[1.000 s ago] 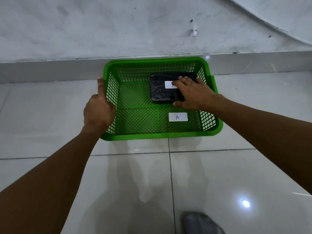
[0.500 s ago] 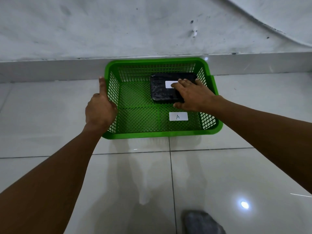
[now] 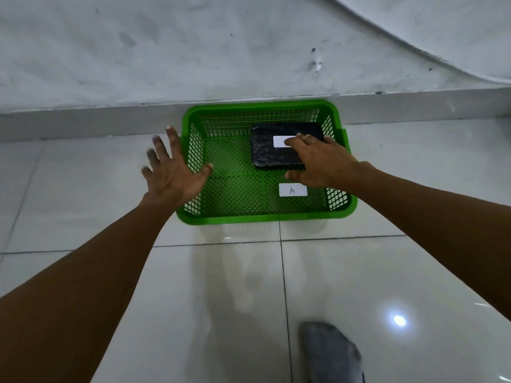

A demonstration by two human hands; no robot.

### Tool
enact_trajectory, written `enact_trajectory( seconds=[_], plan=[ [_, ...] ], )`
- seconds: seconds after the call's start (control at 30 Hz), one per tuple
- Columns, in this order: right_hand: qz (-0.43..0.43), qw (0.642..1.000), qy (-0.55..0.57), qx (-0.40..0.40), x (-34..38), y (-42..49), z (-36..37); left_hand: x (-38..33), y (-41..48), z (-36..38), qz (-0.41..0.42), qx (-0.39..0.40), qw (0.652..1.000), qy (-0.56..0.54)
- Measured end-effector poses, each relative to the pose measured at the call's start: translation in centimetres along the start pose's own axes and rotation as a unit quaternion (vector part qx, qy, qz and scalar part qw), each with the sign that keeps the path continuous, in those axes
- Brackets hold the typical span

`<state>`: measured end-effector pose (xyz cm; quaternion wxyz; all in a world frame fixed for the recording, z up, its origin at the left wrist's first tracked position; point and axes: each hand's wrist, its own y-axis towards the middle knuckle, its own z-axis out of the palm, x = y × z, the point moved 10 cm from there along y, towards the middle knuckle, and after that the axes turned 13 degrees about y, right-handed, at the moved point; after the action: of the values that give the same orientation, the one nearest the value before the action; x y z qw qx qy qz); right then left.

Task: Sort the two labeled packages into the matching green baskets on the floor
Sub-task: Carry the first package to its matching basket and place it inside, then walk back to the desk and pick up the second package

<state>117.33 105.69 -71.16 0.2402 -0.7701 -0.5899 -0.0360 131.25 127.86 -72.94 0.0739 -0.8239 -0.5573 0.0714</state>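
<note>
A green mesh basket point(image 3: 262, 218) stands on the floor against the wall's base, with a white label marked A point(image 3: 292, 190) on its bottom. A black wrapped package point(image 3: 268, 153) lies flat in the basket's far right part. Its white label point(image 3: 279, 141) is partly covered, so I cannot read the letter. My right hand point(image 3: 320, 161) lies on the package's right half, fingers over the top and thumb at its near edge. My left hand point(image 3: 172, 172) hovers with fingers spread at the basket's left rim, holding nothing. No second package or basket is in view.
The white tiled floor point(image 3: 345, 272) is glossy and shows a lamp's glare at the lower right. A grey skirting ledge point(image 3: 110, 120) and wall run behind the basket. My foot in a grey sock point(image 3: 331, 352) stands at the bottom right.
My left hand has let go of the basket's left rim and opened with fingers spread. My right hand has stayed on the package.
</note>
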Motion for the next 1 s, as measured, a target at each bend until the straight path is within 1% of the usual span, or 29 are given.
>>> enact_trajectory(
  seconds=[0.17,0.33,0.43,0.6,0.67,0.87,1.0],
  plan=[
    [0.010,0.999,0.030,0.013,3.4,-5.0,-4.7,-1.3,-4.0,-6.7,0.040,-0.002,0.999,0.022],
    [0.030,0.997,0.074,0.005,7.1,-12.2,-12.7,-3.9,-10.6,-16.3,0.093,-0.013,0.995,0.037],
    [0.035,0.994,0.104,-0.010,10.0,-17.6,-18.3,-4.8,-15.4,-22.8,0.112,-0.007,0.993,0.027],
    [0.105,0.974,0.199,-0.024,13.9,-27.8,-26.2,-5.5,-24.6,-32.4,0.132,0.026,0.991,0.006],
    [0.119,0.967,0.223,-0.029,15.7,-32.0,-28.9,-5.7,-28.3,-36.1,0.141,0.029,0.990,-0.002],
    [0.150,0.953,0.258,-0.053,20.2,-45.4,-37.1,-6.6,-38.4,-47.8,0.157,0.022,0.987,-0.021],
    [0.157,0.947,0.273,-0.064,21.9,-53.5,-41.1,-8.3,-44.5,-53.6,0.162,0.007,0.986,-0.036]
  ],
)
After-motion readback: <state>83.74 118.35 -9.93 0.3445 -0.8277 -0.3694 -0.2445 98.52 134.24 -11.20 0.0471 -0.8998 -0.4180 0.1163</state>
